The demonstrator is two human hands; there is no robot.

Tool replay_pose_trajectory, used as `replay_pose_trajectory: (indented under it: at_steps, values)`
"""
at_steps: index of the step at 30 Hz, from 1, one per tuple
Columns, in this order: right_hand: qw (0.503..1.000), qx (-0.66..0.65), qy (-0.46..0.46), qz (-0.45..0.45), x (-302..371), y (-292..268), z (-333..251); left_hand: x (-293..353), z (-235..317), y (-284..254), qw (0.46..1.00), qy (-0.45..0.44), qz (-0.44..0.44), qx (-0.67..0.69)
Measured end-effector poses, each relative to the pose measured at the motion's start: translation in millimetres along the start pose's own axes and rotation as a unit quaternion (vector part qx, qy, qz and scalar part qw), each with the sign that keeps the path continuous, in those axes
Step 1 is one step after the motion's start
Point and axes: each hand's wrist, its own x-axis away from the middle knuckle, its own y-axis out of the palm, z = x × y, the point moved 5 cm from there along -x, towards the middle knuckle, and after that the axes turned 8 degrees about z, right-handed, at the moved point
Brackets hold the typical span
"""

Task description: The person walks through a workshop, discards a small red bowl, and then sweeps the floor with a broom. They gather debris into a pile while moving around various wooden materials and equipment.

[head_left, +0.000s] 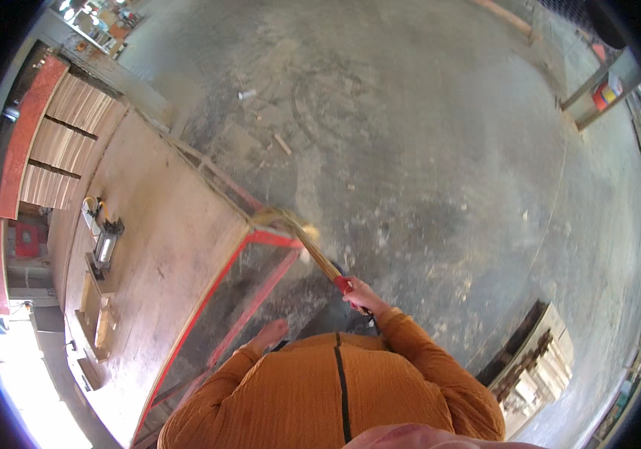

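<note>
While a wooden workbench [171,232] with a red-edged frame blocked the way at nine o'clock from the right hand [360,295], and a pile of narrow wood pieces [541,378] sat at four, that hand gripped a broom [318,256]. Its slim, pale handle slanted away from the fist toward half past ten, its straw-coloured end blurred beside the bench's corner. Scraps [282,144] littered dusty concrete [425,165] at eleven. Whether the left hand [272,331], near eight, was open could not be told.
</note>
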Motion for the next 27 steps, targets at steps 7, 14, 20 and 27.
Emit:
replay_pose_trajectory:
  at_steps: [7, 14, 20, 27]
  values:
    - [0.954, -0.077, 0.067, 0.281, -80.5, -189.6, -43.4, -61.2, -0.1, -90.3, 0.932, -0.062, 0.1, 0.343]
    - [0.932, -0.131, -0.034, 0.337, -97.9, -207.3, -125.3, -83.2, -13.1, -94.2, 0.991, -0.033, 0.128, -0.001]
    - [0.972, -0.167, 0.159, -0.052, -115.3, -135.5, -196.7, -122.9, 67.9, -71.3, 0.951, -0.004, 0.075, 0.299]
    - [0.978, 0.037, 0.102, -0.179, -309.2, -68.4, -243.9, -186.0, 163.1, -113.4, 0.954, -0.115, 0.115, 0.251]
